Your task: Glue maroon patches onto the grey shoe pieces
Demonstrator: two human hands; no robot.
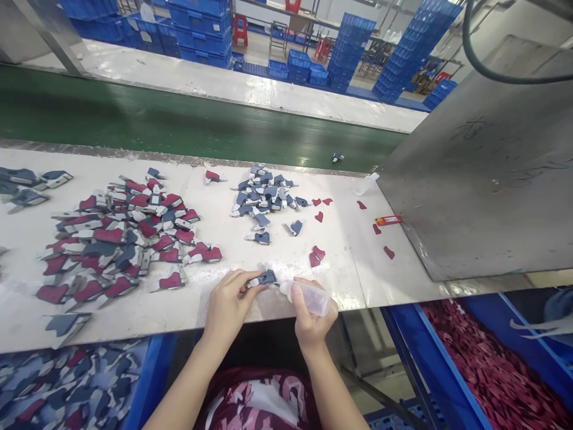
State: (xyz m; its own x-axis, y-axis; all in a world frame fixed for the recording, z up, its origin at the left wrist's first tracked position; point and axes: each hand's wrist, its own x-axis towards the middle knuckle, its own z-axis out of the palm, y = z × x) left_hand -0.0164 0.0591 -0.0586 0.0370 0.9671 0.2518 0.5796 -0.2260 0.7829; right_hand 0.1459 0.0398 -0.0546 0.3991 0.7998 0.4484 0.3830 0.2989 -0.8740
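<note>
Between thumb and fingers, my left hand (230, 300) pinches a small dark blue and grey plastic part (267, 277) just above the table's front edge. My right hand (312, 316) is wrapped round a clear squeeze bottle (316, 300). The bottle's thin nozzle points left, at the blue part; whether it touches cannot be made out. Beyond my hands lies a pile of similar blue and grey parts (268, 194). Several loose dark red pieces (315, 257) lie to the right of that pile.
A larger pile of red, blue and grey parts (107, 239) covers the table's left. Behind runs a green conveyor belt (201, 122). A metal panel (487, 167) stands at right, near a small red-yellow packet (387, 220). Below right, a blue bin (447, 358) holds red pieces.
</note>
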